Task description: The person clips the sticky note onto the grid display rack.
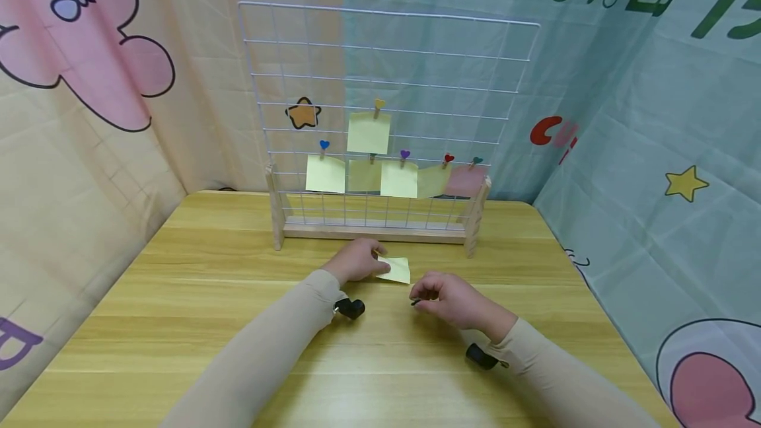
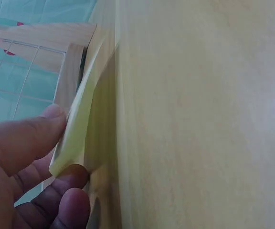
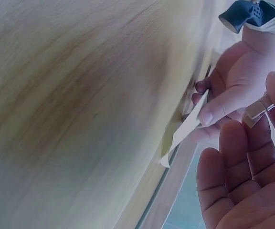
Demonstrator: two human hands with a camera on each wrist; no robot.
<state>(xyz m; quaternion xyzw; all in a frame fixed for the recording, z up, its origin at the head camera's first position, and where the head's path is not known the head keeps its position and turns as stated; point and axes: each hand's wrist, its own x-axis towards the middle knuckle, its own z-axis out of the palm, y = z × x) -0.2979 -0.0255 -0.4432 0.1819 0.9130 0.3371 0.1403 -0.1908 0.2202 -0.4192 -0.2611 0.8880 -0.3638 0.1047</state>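
My left hand (image 1: 357,261) pinches a pale yellow sticky note (image 1: 397,270) between thumb and fingers, just in front of the rack's wooden base. In the left wrist view the note (image 2: 78,121) stands tilted on edge, close over the table. Off to the right, my right hand (image 1: 456,300) holds a small wooden clothespin (image 3: 258,110) between thumb and forefinger. The clothespin is apart from the note, and its other fingers are loosely bent in the right wrist view.
A white wire grid rack (image 1: 386,16) on a wooden stand (image 1: 374,233) stands at the table's back. Several yellow notes (image 1: 368,133) and one pink note (image 1: 466,181) hang from it by heart-topped clothespins. Printed curtains (image 1: 630,216) enclose the wooden table (image 1: 178,296).
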